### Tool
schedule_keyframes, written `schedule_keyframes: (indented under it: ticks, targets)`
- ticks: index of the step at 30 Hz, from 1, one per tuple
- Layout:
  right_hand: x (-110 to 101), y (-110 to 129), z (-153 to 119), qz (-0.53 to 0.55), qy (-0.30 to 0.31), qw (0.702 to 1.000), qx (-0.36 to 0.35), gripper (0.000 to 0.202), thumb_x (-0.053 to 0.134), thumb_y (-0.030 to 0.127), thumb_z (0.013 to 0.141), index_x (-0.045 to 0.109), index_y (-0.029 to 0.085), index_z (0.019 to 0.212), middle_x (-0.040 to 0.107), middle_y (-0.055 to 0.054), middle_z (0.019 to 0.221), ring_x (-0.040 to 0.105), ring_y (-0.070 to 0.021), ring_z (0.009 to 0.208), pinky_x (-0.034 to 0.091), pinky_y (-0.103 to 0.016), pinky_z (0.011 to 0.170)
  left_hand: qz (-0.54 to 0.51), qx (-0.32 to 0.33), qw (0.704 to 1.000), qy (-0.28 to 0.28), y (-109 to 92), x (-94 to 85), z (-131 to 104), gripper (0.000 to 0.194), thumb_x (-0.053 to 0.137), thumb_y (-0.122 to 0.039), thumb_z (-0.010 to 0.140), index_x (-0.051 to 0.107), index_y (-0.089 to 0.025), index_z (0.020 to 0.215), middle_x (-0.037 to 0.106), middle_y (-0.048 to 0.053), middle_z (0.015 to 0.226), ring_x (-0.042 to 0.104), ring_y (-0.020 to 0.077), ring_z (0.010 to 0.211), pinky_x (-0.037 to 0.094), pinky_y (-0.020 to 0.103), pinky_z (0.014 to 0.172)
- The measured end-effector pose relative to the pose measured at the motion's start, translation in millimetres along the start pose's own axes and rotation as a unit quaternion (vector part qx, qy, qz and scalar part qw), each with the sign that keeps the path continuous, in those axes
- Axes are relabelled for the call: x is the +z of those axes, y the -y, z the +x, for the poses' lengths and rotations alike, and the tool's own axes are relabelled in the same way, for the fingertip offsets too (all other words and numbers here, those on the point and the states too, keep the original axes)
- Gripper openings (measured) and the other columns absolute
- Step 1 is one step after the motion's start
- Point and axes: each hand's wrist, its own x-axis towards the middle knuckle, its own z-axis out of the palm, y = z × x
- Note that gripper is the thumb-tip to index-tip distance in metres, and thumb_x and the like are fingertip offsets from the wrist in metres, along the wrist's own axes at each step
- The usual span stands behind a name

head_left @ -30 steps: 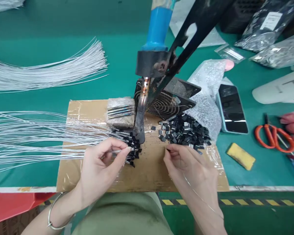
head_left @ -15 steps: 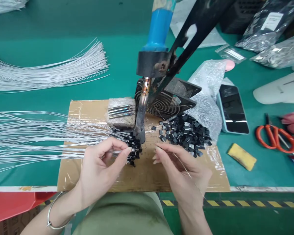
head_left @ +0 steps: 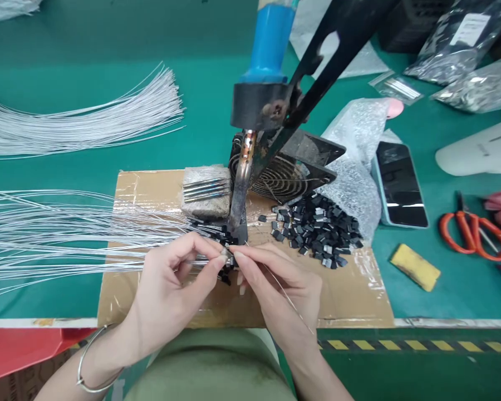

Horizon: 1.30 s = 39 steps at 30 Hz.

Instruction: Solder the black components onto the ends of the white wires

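Observation:
My left hand is pinched at the black-tipped ends of the white wires; what lies between its fingertips is too small to make out. Its fingertips meet those of my right hand, just below the tip of the soldering iron. A thin solder wire runs through my right hand, which is closed on it. Right of the iron lies a pile of small black connectors. Cardboard lies beneath both hands.
Behind the iron is a black fan, with a wrapped block to its left. A second white wire bundle lies at the upper left. On the right are a phone, a yellow sponge and orange-handled scissors.
My right hand has moved left with the solder wire, and its fingertips now meet my left hand's. My left hand has stayed nearly in place.

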Motion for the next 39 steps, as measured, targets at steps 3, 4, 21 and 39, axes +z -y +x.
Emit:
schedule_keyframes:
  ticks: [3, 4, 21, 39]
  targets:
    - [-0.7, 0.1, -0.7, -0.010, 0.000, 1.000, -0.005, 0.027, 0.073, 0.013, 0.096, 0.087, 0.034, 0.104, 0.074, 0.003, 0.079, 0.063, -0.0071, 0.058, 0.053, -0.017, 0.055, 0.006, -0.001, 1.000, 0.004, 0.3, 0.4, 0.3, 0.015, 0.069, -0.014, 0.098, 0.073, -0.020, 0.085, 0.080, 0.002, 0.093, 0.072, 0.0131, 0.084, 0.051, 0.021, 0.070]
    - [-0.9, 0.1, -0.9, -0.011, 0.001, 1.000, -0.006, 0.027, 0.072, 0.013, 0.096, 0.087, 0.034, 0.104, 0.074, 0.002, 0.079, 0.063, -0.0073, 0.058, 0.053, -0.018, 0.055, 0.006, -0.001, 1.000, 0.005, 0.5, 0.7, 0.5, 0.015, 0.069, -0.014, 0.097, 0.073, -0.020, 0.084, 0.079, 0.002, 0.093, 0.072, 0.0136, 0.084, 0.052, 0.021, 0.071]
    - [-0.9, -5.8, -3.6, -0.084, -0.013, 0.995, -0.062, 0.022, 0.069, 0.018, 0.099, 0.085, 0.029, 0.112, 0.072, -0.001, 0.084, 0.060, -0.0119, 0.060, 0.057, -0.026, 0.062, 0.001, -0.009, 1.000, -0.018, -2.8, 4.3, 3.9, 0.016, 0.070, -0.011, 0.092, 0.071, -0.019, 0.079, 0.079, 0.002, 0.087, 0.073, 0.0134, 0.081, 0.056, 0.021, 0.074]
    - [-12.0, 0.1, -1.4, -0.197, -0.015, 0.973, -0.121, 0.024, 0.049, 0.014, 0.102, 0.047, 0.023, 0.080, 0.052, 0.001, 0.078, 0.053, -0.0151, 0.070, 0.044, -0.030, 0.066, 0.053, -0.034, 0.997, -0.042, -3.6, 4.1, 19.2, 0.012, 0.071, -0.019, 0.089, 0.069, -0.017, 0.077, 0.077, 0.005, 0.088, 0.070, 0.0164, 0.078, 0.051, 0.026, 0.069]
